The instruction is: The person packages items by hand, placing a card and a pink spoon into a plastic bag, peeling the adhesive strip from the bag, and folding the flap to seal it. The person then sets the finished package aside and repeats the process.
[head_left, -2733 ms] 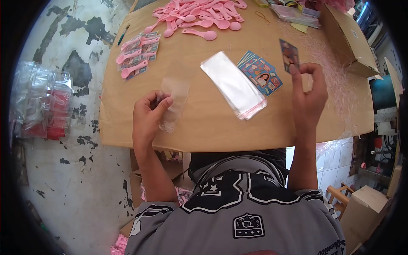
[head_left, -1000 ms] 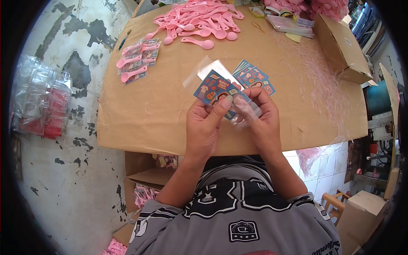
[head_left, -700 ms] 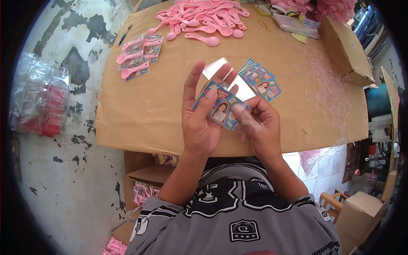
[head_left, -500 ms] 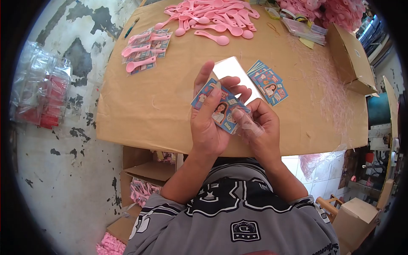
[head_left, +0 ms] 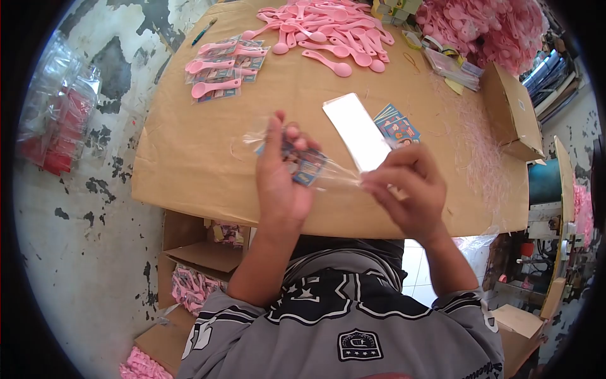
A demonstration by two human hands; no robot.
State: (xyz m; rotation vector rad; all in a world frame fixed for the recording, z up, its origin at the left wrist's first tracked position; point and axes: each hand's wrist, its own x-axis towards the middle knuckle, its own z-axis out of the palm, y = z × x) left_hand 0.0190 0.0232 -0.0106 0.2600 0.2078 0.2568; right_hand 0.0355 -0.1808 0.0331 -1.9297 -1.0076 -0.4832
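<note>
My left hand (head_left: 281, 183) is closed around a blue printed card (head_left: 309, 168), which seems to be inside a clear plastic bag (head_left: 342, 172). Part of the card is hidden by the fingers and blurred. The thumb and fingertips of my right hand (head_left: 416, 192) pinch the bag's right end, drawing the film taut between both hands. Just beyond the right hand lies a fan of blue printed cards (head_left: 398, 124). Beside them is a bright white, flat rectangular stack (head_left: 355, 125).
A heap of pink spoons (head_left: 334, 28) covers the table's far side. Packed pink spoons on cards (head_left: 218, 86) lie at the far left, near a pen (head_left: 203, 31). An open cardboard box (head_left: 514, 114) stands at the right edge, by pink plastic strands (head_left: 483, 164).
My right hand has moved right, away from the card, stretching the plastic film. My left hand has shifted left with the card. The view has shifted slightly.
</note>
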